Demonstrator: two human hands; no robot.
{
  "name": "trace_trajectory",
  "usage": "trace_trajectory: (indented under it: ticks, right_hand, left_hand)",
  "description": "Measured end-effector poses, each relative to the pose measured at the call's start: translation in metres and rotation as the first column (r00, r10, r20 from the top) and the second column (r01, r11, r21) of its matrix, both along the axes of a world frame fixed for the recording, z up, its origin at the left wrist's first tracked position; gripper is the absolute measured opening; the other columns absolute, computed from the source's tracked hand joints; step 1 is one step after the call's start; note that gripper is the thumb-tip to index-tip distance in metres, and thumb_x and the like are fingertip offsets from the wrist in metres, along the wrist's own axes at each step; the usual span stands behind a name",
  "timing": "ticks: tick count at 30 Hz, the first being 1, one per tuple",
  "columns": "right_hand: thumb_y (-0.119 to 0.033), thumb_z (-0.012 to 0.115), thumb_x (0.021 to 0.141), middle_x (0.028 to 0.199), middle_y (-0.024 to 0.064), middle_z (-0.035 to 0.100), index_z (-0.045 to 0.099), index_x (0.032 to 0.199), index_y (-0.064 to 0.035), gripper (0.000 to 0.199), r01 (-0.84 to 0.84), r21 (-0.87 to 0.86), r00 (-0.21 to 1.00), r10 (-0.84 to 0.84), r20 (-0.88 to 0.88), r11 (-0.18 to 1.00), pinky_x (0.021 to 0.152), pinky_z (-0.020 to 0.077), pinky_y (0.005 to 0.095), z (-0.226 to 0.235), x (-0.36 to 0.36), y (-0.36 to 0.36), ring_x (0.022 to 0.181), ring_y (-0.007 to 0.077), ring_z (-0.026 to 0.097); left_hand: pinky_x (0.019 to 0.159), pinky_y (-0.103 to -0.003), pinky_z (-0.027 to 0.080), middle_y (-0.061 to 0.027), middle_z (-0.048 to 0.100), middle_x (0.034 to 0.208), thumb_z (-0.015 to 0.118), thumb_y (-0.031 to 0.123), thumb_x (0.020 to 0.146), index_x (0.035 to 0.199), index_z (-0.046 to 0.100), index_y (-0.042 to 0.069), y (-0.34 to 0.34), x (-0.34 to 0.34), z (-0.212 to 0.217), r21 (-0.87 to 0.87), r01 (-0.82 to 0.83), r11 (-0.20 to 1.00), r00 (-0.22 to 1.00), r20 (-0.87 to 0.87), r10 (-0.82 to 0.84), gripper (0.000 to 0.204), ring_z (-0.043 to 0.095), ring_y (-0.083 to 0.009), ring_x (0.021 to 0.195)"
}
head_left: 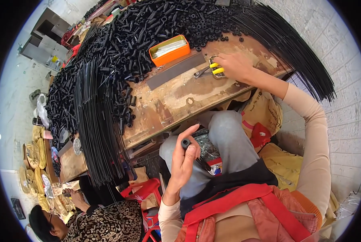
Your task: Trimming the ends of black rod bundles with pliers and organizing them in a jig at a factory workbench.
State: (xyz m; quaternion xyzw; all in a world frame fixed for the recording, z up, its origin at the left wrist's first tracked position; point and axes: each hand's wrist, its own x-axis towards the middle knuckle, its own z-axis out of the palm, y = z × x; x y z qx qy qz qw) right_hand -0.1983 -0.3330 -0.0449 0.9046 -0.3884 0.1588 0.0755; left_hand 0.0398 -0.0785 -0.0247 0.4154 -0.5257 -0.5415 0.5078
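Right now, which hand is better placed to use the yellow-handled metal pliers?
Probably the right hand: its fingertips are at the pliers. The left hand is farther away, holding a black cylindrical piece.

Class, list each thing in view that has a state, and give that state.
Black tube: gripped in left hand, hollow end up.
Yellow-handled pliers: on workbench, at right hand.
Orange box: open, holding pale strips.
Left black rods: bunched, overhanging workbench.
Right black rods: fanned, overhanging workbench.
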Motion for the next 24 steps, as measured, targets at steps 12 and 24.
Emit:
trace_trajectory:
  ticks: [12,24]
  right_hand:
    - [-0.014,0.063,0.083,0.068,0.0136,0.064,0.067,0.086,-0.003,0.012,0.052,0.481,0.902,-0.248,0.354,0.875,0.061,0.0489,0.0374,0.027,0.0,-0.013,0.066,0.0261,0.064]
    - [-0.017,0.064,0.091,0.083,-0.0008,0.059,0.059,0.097,-0.0079,0.012,-0.836,0.547,0.365,-0.78,0.508,-0.035,0.062,0.0479,0.0254,0.05,0.0,0.074,0.065,0.0085,0.053]
  left_hand:
    - [0.061,-0.025,0.036,0.0001,0.041,0.077,0.047,0.032,0.103,0.138,0.041,-0.001,0.022,-0.01,0.014,-0.046,0.002,0.999,1.0,0.004,-0.002,0.049,0.037,-0.0081,0.066]
    - [0.06,-0.023,0.036,-0.0001,0.044,0.078,0.049,0.029,0.102,0.136,0.044,-0.002,0.076,-0.024,0.029,-0.107,0.017,0.994,1.0,-0.012,-0.018,0.046,0.039,-0.0074,0.066]
